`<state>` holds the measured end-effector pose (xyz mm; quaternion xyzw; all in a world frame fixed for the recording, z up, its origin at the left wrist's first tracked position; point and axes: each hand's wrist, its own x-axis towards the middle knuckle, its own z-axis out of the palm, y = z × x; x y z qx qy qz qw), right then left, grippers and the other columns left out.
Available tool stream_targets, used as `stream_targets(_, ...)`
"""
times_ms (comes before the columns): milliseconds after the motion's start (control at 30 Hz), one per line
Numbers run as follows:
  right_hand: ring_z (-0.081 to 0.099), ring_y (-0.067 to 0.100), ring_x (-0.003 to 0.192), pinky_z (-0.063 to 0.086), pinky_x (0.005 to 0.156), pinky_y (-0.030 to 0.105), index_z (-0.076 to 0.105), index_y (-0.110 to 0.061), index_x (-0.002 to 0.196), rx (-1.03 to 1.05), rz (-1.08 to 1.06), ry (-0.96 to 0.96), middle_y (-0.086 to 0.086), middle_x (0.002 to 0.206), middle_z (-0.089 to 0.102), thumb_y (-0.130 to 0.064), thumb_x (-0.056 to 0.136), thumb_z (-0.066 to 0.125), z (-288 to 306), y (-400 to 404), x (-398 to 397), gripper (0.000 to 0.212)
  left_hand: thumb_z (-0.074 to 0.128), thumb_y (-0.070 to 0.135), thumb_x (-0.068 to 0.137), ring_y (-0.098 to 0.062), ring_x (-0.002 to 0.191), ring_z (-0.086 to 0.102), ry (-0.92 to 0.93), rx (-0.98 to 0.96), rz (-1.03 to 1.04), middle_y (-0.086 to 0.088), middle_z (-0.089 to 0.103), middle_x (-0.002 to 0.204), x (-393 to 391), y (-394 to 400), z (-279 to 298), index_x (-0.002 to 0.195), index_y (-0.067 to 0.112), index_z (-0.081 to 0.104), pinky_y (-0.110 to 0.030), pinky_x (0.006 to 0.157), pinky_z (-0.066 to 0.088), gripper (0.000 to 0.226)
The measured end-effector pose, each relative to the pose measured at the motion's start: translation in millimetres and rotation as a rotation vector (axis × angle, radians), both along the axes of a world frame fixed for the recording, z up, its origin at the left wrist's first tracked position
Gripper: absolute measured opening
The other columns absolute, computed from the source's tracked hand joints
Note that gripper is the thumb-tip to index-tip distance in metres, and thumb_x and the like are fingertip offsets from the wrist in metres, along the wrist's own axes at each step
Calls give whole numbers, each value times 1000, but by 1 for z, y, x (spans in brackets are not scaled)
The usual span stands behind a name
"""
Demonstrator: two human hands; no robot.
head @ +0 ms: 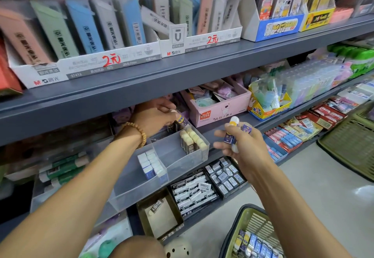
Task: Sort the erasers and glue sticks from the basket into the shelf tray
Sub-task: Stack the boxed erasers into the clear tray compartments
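My right hand (pixel 240 146) clutches several blue-and-white glue sticks (pixel 232 131) (more wait in the near green basket (pixel 249 223)); farther left, my left hand (pixel 155 118) pinches one over the clear plastic tray (pixel 174 168), best lowered upright beside the erasers (pixel 192 141).

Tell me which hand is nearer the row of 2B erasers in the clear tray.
Left. The left hand is just behind the 2B erasers, holding a glue stick. The right hand is off to their right, outside the tray, holding glue sticks.
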<state>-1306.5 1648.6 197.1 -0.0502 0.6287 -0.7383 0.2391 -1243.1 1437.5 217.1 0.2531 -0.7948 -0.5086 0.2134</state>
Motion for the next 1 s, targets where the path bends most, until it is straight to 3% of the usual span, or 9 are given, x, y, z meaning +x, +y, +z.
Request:
stream_targets(167,66,15,53,46,46,21,57,-14,97,3,-42,-5,6,81,69,-17,101,56,-9,4,-7,5,73,-2,81,-20,63,62,-1,9,-50,-15,63,78,-6,-3,0,79,13,63,-37,75,58,17)
stream_targets(300,65,15,52,47,47,21,56,-15,95,-2,-33,-20,6,79,69,-17,101,55,-13,4,-8,7,71,1,84,-15,60,66,-22,-32,-72,-10,65,76,-12,-4,-4,81,15,62,-41,80,59,16)
stream_targets(400,65,15,52,47,47,22,57,-15,95,-13,-32,-25,6,78,69,-17,101,55,-15,4,-8,7,70,4,86,-26,70,69,-36,-68,-67,-8,66,78,-17,-6,-4,91,11,63,-42,82,58,11)
stream_targets(467,65,16,52,47,48,22,57,-15,94,-25,-34,-26,6,77,69,-17,101,55,-15,4,-8,8,70,7,86,-26,76,71,-60,-103,-48,-8,68,83,-18,-7,-2,98,9,64,-36,79,60,13)
stream_targets(533,65,16,53,48,49,23,57,-15,94,-31,-34,-25,6,76,69,-17,101,56,-15,5,-7,8,70,7,87,-18,70,68,-63,-89,-45,-6,67,83,-18,-7,-1,100,8,64,-28,73,59,14)
stream_targets(733,64,17,52,49,48,22,58,-14,93,-41,-48,-25,8,77,69,-16,101,56,-13,7,-7,9,67,2,87,-7,58,63,-1,-15,-45,-1,61,73,-17,-4,-3,96,6,62,-18,63,56,11)
stream_targets(900,64,17,52,49,49,23,57,-15,92,-43,-52,-26,8,76,68,-16,101,56,-13,10,-6,9,68,6,88,-15,71,66,10,90,-51,-5,66,82,-18,-6,0,85,18,62,-26,77,58,13)
stream_targets(1000,64,17,53,50,49,23,57,-13,94,-45,-53,-27,8,76,69,-16,101,56,-13,11,-5,8,68,6,88,-14,70,65,6,108,-59,-4,65,81,-17,-7,0,85,18,62,-23,74,57,13)
